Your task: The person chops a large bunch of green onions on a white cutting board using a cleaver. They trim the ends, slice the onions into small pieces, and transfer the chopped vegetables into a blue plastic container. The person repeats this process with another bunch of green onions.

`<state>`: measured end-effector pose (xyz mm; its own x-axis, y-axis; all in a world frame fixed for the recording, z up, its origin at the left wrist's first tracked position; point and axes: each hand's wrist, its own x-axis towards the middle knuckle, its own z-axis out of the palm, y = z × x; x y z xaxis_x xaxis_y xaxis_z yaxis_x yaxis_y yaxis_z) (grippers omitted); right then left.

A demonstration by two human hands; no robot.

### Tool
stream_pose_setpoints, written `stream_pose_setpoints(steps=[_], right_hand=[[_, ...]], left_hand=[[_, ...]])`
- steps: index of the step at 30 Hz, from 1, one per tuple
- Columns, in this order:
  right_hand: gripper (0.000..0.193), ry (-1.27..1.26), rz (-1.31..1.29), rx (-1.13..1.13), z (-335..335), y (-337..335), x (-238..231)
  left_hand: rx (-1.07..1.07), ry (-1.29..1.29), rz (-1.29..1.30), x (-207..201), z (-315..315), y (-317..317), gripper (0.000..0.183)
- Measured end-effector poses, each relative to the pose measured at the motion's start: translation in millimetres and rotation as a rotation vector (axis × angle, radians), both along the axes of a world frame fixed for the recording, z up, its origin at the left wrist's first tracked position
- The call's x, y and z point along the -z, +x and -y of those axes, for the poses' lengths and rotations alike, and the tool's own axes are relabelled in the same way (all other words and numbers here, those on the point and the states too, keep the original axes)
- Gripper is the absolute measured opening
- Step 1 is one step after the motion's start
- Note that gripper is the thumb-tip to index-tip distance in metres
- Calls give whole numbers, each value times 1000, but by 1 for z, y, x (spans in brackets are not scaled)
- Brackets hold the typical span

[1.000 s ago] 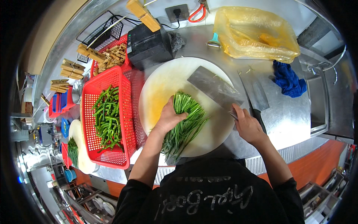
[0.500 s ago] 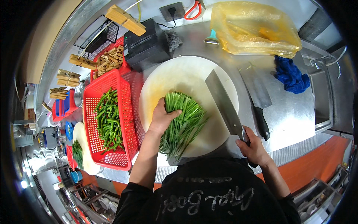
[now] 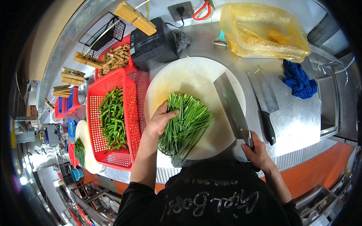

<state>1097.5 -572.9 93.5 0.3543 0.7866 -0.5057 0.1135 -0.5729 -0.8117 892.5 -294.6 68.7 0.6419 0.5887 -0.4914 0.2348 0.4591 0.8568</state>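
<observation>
A bunch of long green chives lies on a round white cutting board. My left hand grips the left side of the bunch, its thumb across the top and its other fingers hidden. The cut ends point to the far side, while the leaf tips hang toward the near edge of the board. In my right hand is the handle of a cleaver. Its broad blade slants over the right part of the board, apart from the chives.
Left of the board, a red plastic basket holds green chili peppers. A second knife and a blue cloth lie at the right. Behind are a black box-shaped device, a peeler and a yellow plastic bag. A sink stands far right.
The bunch of chives is fanned out a little wider. My left hand has shifted slightly left against the board, and the whole view has slid a little.
</observation>
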Motion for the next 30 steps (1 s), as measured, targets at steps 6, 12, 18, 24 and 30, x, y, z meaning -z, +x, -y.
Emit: stream_pose_setpoints(steps=[6, 12, 18, 24, 30], right_hand=[[44, -12, 18, -9, 0, -1, 0], [44, 169, 257, -60, -13, -4, -18], [44, 118, 249, -60, -28, 3, -23], [45, 41, 196, -102, -25, -4, -20], [44, 156, 258, -183, -24, -8, -15]], left_hand=[[5, 96, 51, 7, 3, 1, 49], [50, 370, -94, 8, 9, 10, 52], [172, 709, -267, 4, 22, 12, 56], [414, 1388, -631, 11, 91, 28, 104], [346, 1314, -676, 7, 83, 26, 111]])
